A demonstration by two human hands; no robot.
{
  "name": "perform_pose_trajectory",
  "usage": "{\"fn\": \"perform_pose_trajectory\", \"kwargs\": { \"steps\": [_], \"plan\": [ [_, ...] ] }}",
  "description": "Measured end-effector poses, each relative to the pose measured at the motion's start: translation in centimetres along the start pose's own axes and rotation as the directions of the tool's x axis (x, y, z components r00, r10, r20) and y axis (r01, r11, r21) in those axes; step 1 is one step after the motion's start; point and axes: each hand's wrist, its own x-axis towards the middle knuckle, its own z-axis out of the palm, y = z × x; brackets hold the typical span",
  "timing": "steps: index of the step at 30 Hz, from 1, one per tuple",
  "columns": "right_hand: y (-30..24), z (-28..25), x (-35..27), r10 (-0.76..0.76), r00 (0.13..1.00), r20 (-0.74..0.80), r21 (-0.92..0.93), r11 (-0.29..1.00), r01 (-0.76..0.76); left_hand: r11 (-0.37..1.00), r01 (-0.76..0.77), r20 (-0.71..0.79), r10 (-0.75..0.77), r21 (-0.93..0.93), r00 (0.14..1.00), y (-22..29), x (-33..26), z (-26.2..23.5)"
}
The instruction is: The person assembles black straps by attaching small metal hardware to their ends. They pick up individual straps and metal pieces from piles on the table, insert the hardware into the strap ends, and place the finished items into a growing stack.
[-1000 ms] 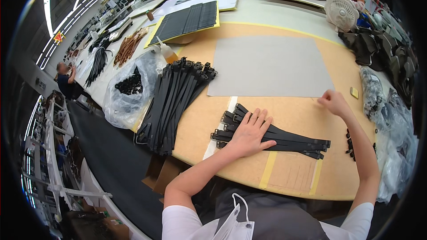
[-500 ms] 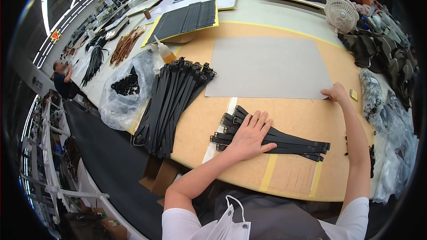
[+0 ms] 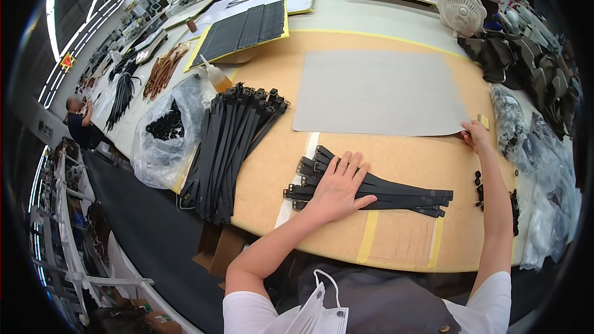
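Nearest the person, the left hand (image 3: 339, 187) lies flat with fingers spread, pressing on a small bundle of black straps (image 3: 396, 192) with metal buckles at their left ends; the straps lie side by side on the tan worktable (image 3: 396, 244), too overlapped to count. The right hand (image 3: 475, 134) reaches farther out, its fingers closed on the near right corner of one grey sheet (image 3: 377, 93), which is thin, matte and rectangular and lies flat on the board. Just past that hand sits one small yellowish block (image 3: 484, 122). To the left, a larger fanned stack of black belts (image 3: 229, 145) hangs partly over the table edge, the buckles at its far end. Beside it a clear plastic bag (image 3: 162, 133) holds dark small parts, crumpled and glossy. On the right edge more clear bags (image 3: 544, 167) hold dark pieces. Farther off, a yellow-edged board (image 3: 247, 28) carries a row of flat black strips. At the far right stands one round white fan (image 3: 461, 7).
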Motion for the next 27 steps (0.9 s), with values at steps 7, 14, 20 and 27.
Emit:
{"fn": "perform_pose_trajectory", "kwargs": {
  "steps": [7, 14, 20, 27],
  "plan": [
    [1.2, -1.1, 1.6, -0.050, 0.998, -0.031, 0.085, 0.995, 0.052, 1.000, -0.008, 0.004, 0.007, 0.009, 1.000, 0.2, 0.1, 0.0],
    [-1.9, 4.6, -7.3, -0.826, 0.564, -0.001, -0.869, 0.280, 0.408, 1.000, 0.012, 0.002, -0.012, 0.028, 1.000, -0.2, -0.3, 0.4],
    [-4.3, 10.5, -24.7, -0.119, 0.624, 0.772, -0.550, 0.367, 0.750, 1.000, -0.010, -0.028, 0.010, 0.026, 1.000, 0.3, -0.3, 0.8],
    [-3.7, 11.5, -28.2, 0.127, 0.635, 0.762, -0.641, 0.285, 0.712, 0.999, -0.009, 0.007, 0.008, 0.042, 1.000, 1.2, -3.1, -0.4]
  ]
}}
